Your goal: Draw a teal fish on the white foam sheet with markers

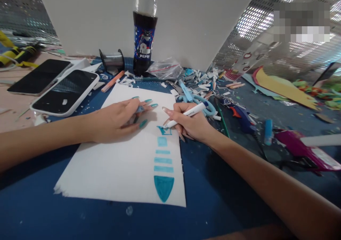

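My right hand (193, 123) grips a white paint marker (188, 114) with a dark blue end. Its tip touches a teal outlined, crown-like shape (165, 130) near the right edge of the white paper (114, 172). Below that shape runs a column of teal marks: a square, several bars and a filled pointed shape (163, 187). My left hand (121, 121), with teal nails, rests on the upper left of the paper. Its fingers are curled around a small blue marker cap (140, 109), partly hidden.
Two phones (66, 92) lie at left. A Pepsi bottle (144, 41), a spool (112, 60) and an orange marker (113, 81) stand or lie behind the paper. Scraps surround light blue scissors (206, 103). At right lie a blue glue gun (243, 119) and a magenta tool (306, 149).
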Available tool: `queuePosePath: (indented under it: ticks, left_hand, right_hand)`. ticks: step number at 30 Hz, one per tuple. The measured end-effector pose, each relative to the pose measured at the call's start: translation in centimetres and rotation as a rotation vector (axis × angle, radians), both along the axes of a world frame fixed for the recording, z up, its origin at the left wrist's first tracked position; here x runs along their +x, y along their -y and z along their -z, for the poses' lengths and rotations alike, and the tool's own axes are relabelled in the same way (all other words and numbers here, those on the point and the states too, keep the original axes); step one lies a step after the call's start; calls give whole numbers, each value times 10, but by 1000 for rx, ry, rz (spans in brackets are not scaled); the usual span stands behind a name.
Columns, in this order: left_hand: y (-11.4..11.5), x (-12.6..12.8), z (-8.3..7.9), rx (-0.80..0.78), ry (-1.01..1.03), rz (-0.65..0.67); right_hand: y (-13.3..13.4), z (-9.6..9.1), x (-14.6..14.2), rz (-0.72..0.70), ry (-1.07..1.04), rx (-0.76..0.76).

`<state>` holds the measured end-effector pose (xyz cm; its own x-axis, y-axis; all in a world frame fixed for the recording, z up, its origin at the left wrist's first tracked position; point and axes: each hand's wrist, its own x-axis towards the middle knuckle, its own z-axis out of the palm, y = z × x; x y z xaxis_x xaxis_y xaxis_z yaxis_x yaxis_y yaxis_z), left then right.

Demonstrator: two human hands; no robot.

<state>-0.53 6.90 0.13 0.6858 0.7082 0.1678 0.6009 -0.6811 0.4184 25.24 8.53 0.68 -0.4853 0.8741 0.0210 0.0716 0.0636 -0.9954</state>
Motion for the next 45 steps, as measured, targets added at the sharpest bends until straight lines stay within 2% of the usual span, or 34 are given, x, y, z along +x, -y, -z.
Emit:
queuePosePath:
  ticks: [3,14,19,22,34,45]
  left_hand:
    - [1,1,-2,-1,6,-1]
    - [3,2,-5,-28,15,-10]
    - [1,3,-4,5,29,8]
    - [0,2,-3,9,34,19]
    - [0,3,-1,35,45,15]
    - [-1,1,1,45,43,19]
  right_hand:
    - [0,1,0,-4,-8,-39]
    - [0,-3,-2,-10,4,3]
    - [0,-2,-2,-2,-28,-50]
    - [0,0,-1,13,-13,-17]
    - [1,-4,2,-71,0,4]
    - [1,-6,3,-68,36,-10]
